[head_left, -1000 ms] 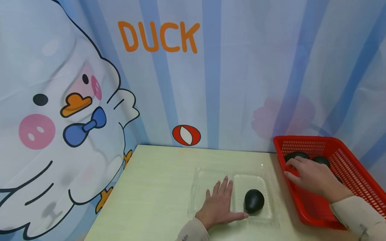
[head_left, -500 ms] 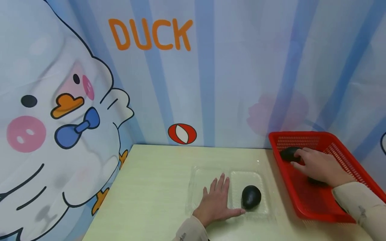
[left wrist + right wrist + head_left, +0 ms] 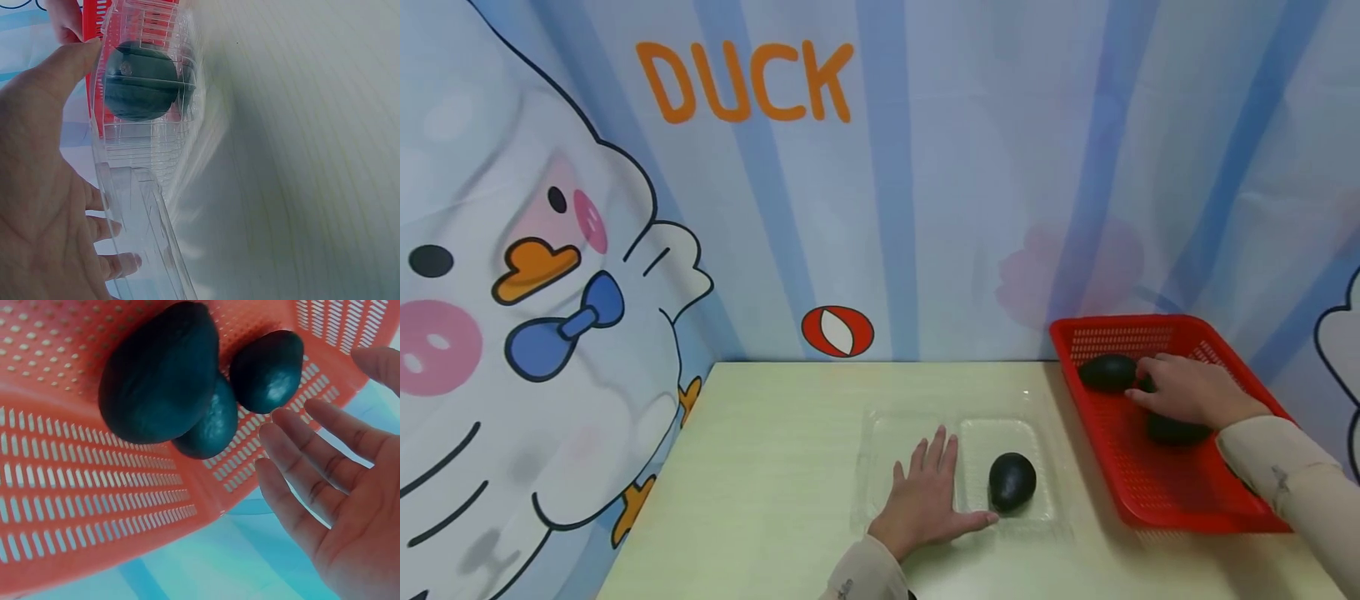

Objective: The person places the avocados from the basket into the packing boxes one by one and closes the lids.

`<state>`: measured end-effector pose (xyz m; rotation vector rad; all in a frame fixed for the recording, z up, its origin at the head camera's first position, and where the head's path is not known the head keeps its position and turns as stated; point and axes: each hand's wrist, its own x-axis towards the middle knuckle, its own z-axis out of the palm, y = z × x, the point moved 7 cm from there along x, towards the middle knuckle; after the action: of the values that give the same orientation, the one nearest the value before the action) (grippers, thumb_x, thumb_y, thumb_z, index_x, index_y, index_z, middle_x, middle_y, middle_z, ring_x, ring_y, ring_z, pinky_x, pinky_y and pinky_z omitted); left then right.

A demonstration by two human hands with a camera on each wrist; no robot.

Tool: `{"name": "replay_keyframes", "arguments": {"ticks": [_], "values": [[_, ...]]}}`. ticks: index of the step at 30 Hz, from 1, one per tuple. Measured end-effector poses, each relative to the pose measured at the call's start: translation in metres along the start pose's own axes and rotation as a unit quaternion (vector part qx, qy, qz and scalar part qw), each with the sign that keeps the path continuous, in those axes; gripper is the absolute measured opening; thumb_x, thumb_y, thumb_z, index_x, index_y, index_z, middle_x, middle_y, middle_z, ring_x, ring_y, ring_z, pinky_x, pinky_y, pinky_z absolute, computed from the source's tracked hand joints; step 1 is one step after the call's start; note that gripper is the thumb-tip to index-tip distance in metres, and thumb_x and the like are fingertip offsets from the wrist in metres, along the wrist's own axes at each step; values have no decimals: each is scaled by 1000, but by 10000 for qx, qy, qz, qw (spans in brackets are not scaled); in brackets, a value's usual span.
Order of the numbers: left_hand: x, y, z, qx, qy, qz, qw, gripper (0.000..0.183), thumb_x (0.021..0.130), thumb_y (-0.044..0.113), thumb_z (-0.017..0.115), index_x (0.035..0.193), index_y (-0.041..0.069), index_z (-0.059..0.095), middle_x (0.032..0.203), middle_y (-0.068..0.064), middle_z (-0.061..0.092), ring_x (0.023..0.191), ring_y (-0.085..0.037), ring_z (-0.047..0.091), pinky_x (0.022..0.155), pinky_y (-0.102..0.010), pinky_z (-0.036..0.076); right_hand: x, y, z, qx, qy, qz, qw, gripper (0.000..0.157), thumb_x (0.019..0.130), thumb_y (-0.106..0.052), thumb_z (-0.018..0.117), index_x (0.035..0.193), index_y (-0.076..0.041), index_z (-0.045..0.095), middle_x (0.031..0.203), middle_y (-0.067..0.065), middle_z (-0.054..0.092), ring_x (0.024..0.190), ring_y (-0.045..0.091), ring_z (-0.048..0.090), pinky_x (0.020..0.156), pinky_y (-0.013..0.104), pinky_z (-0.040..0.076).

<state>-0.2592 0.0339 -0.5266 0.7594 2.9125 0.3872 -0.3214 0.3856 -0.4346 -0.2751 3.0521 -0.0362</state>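
Observation:
My left hand (image 3: 921,504) lies with spread fingers on the left half of a clear plastic clamshell container (image 3: 977,429). Its thumb reaches to the near edge of the right half. A single dark avocado (image 3: 1012,482) sits in that right half, and shows through the plastic wall in the left wrist view. Inside the red basket, my right hand (image 3: 1198,392) is over the avocados, fingers loosely extended. The right wrist view has its fingertips close to one avocado (image 3: 269,372), with a larger avocado (image 3: 159,375) and another avocado (image 3: 209,425) beyond.
The red perforated basket (image 3: 1180,496) stands at the right of the pale wooden table (image 3: 775,467). Behind the table hangs a blue striped cloth (image 3: 940,208) with a printed duck (image 3: 595,400).
My right hand has moved rightward within the basket, uncovering the avocado at the far left corner. The left hand keeps its place on the container. The head view has turned a little to the right.

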Motion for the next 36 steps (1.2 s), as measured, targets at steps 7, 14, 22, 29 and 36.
{"name": "replay_keyframes", "arguments": {"ticks": [7,14,22,29,36], "values": [[0,-2,-1,63,81,5,9999,116,70,91,38,155,17,14,162,-3,8,144,-31,23,101,-64,33,5,7,7,-52,-380,-7,9993,56,81,-55,67,106,-6,66,93,8,64,80,24,60,75,55,50],[1,-3,1,50,86,5,10000,116,70,91,38,155,17,13,162,-2,7,144,-30,23,100,-65,34,5,13,16,-77,-509,-203,9985,50,79,-57,67,99,-11,67,89,6,60,74,21,56,69,49,50],[1,-3,3,15,58,-10,10000,116,70,91,38,155,17,12,163,-2,7,145,-30,23,100,-65,33,0,17,25,-178,-781,-286,9964,53,75,-59,71,102,-14,67,95,8,60,78,22,57,69,52,50],[1,-3,2,0,40,-8,10000,116,70,91,39,155,17,12,163,-2,7,144,-30,23,101,-65,33,-4,22,33,-96,-1116,-251,9934,60,72,-57,74,109,-11,66,103,15,60,86,28,58,72,55,49],[0,-2,2,-17,28,-10,10000,116,70,90,40,155,17,12,162,-3,7,144,-31,23,100,-65,33,-5,27,41,62,-1340,-238,9907,59,71,-49,79,111,-9,65,107,19,58,89,33,58,73,56,49]]}}
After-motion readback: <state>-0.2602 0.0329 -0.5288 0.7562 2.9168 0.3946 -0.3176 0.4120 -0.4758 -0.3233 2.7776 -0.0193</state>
